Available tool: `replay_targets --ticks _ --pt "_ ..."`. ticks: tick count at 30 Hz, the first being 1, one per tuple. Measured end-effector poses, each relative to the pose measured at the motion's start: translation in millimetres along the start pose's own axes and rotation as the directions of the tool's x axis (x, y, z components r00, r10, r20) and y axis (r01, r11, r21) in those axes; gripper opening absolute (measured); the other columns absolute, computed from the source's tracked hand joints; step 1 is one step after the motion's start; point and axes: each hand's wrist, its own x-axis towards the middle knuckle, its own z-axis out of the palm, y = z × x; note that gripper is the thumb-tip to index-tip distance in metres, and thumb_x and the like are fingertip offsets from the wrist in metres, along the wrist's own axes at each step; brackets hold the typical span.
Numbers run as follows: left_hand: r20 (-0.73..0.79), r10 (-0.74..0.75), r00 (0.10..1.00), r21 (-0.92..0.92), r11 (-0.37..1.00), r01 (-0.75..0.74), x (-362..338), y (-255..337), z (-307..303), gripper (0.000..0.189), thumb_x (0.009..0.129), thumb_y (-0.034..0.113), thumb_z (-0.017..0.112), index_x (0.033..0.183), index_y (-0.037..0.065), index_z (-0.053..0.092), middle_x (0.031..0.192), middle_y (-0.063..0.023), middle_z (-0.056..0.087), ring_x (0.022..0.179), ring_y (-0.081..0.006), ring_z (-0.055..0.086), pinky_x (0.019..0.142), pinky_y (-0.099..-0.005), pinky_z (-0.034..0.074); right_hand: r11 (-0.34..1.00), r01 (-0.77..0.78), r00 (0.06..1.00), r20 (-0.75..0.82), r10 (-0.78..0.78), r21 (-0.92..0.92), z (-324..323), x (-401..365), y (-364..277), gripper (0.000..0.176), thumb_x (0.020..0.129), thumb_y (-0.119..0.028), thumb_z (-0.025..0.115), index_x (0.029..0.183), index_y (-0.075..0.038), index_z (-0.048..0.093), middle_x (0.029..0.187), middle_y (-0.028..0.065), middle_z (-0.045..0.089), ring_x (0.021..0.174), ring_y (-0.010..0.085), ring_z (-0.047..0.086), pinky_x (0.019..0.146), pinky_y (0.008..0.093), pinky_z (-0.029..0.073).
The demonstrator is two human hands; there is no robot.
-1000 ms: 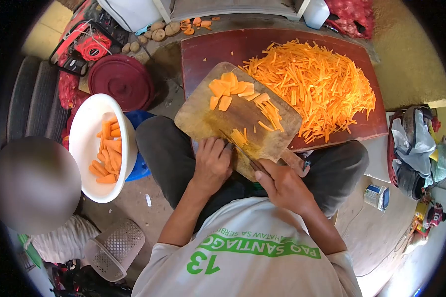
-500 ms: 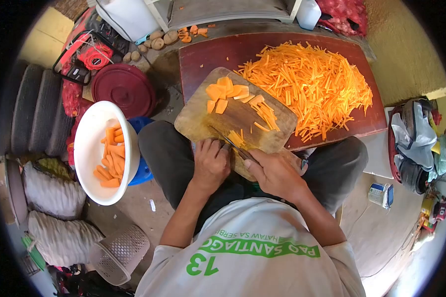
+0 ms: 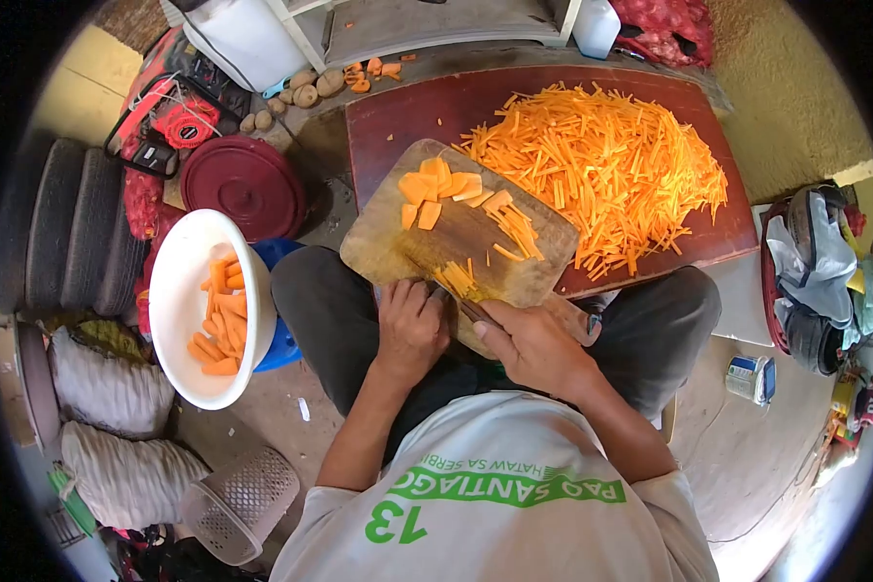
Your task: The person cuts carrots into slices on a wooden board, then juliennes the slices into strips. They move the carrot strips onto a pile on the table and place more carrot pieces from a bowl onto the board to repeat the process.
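My right hand grips a knife by its handle, over the near edge of a wooden cutting board. The blade is mostly out of sight, close to my left fingers. My left hand is curled with bent knuckles on the board's near edge; whatever lies under its fingers is hidden. Freshly cut carrot strips lie just beyond both hands. Flat carrot slices sit at the board's far left, and more strips lie on its right side.
A large heap of carrot strips covers much of the red tabletop beyond the board. To the left stands a white basin holding peeled carrots, near a maroon lid. A plastic basket is at lower left.
The carrot strips beside my left fingers are more spread out and more visible. The blade, seen earlier reaching past the fingers, now shows less. Both hands stay at the board's near edge.
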Motion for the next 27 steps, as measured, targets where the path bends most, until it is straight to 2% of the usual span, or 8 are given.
replay_targets --ticks 2,11,14,17,20,23,26,27 --pt "0.010 -0.008 1.000 -0.015 1.000 0.008 -2.6 -0.3 -1.7 0.036 0.070 0.000 0.082 0.105 -0.003 0.075 0.098 -0.0157 0.064 0.100 -0.0377 0.065 0.093 -0.0511 0.051 0.995 0.065 0.996 -0.067 -0.059 0.075 -1.3 -2.7 5.4 0.027 0.110 -0.024 0.066 0.119 0.002 0.069 0.099 0.0335 0.072 0.098 0.0549 0.071 0.084 0.0592 0.055" --pt "-0.073 -0.025 0.997 -0.050 0.999 0.022 11.8 -5.9 14.7 0.032 0.072 -0.001 0.081 0.104 0.001 0.076 0.097 -0.0112 0.066 0.092 -0.0347 0.064 0.088 -0.0488 0.050 0.977 0.206 0.952 -0.220 -0.211 -0.047 -21.6 -27.5 21.2 0.026 0.110 -0.019 0.068 0.123 0.003 0.070 0.099 0.0288 0.074 0.096 0.0494 0.072 0.088 0.0518 0.055" --pt "-0.210 -0.091 0.973 -0.079 0.994 0.076 12.5 -9.1 7.9 0.031 0.072 -0.004 0.080 0.102 0.002 0.075 0.098 -0.0111 0.069 0.093 -0.0344 0.066 0.087 -0.0479 0.049 0.987 0.061 0.991 -0.130 -0.042 0.147 -26.7 -40.9 -1.7 0.025 0.110 -0.019 0.068 0.121 0.004 0.071 0.103 0.0286 0.074 0.097 0.0488 0.071 0.087 0.0515 0.055" --pt "-0.277 -0.178 0.944 -0.134 0.980 0.145 13.0 -8.3 4.0 0.025 0.078 -0.008 0.082 0.100 0.003 0.076 0.095 -0.0101 0.071 0.090 -0.0318 0.068 0.085 -0.0444 0.049 0.988 -0.053 0.999 0.011 0.052 0.145 -18.4 -41.4 9.3 0.026 0.110 -0.018 0.069 0.123 0.003 0.072 0.105 0.0289 0.075 0.099 0.0476 0.072 0.087 0.0509 0.056" --pt "-0.287 -0.199 0.937 -0.152 0.975 0.160 13.9 -6.1 1.6 0.022 0.081 -0.006 0.085 0.099 0.004 0.077 0.092 -0.0086 0.070 0.087 -0.0302 0.067 0.084 -0.0428 0.048 0.994 -0.004 1.000 -0.028 0.007 0.114 -16.1 -39.7 17.5 0.026 0.110 -0.018 0.069 0.126 0.003 0.072 0.103 0.0293 0.074 0.097 0.0469 0.073 0.087 0.0494 0.056" --pt "-0.250 -0.179 0.951 -0.140 0.979 0.147 12.7 -4.6 3.9 0.023 0.080 -0.006 0.085 0.098 0.005 0.077 0.092 -0.0081 0.070 0.088 -0.0303 0.067 0.084 -0.0435 0.048 0.966 0.256 0.947 -0.209 -0.245 0.026 -23.4 -29.8 36.4 0.029 0.109 -0.018 0.069 0.129 0.002 0.072 0.098 0.0294 0.074 0.094 0.0469 0.075 0.085 0.0476 0.058" --pt "-0.208 -0.131 0.969 -0.110 0.988 0.110 11.7 -5.8 7.9 0.022 0.080 -0.006 0.085 0.098 0.005 0.077 0.092 -0.0081 0.070 0.087 -0.0303 0.067 0.084 -0.0436 0.049 0.998 0.045 0.989 -0.145 -0.038 0.045 -46.8 -24.5 45.5 0.031 0.109 -0.017 0.070 0.132 0.003 0.072 0.101 0.0299 0.075 0.096 0.0463 0.077 0.085 0.0463 0.059" --pt "-0.197 -0.123 0.973 -0.107 0.989 0.103 12.5 -5.1 7.8 0.021 0.081 -0.005 0.086 0.098 0.005 0.077 0.091 -0.0083 0.070 0.087 -0.0301 0.067 0.084 -0.0432 0.049 0.991 0.129 0.963 -0.243 -0.114 0.047 -48.8 -18.9 50.1 0.028 0.111 -0.016 0.069 0.130 0.004 0.073 0.088 0.0176 0.071 0.078 0.0219 0.066 0.076 0.0370 0.055"
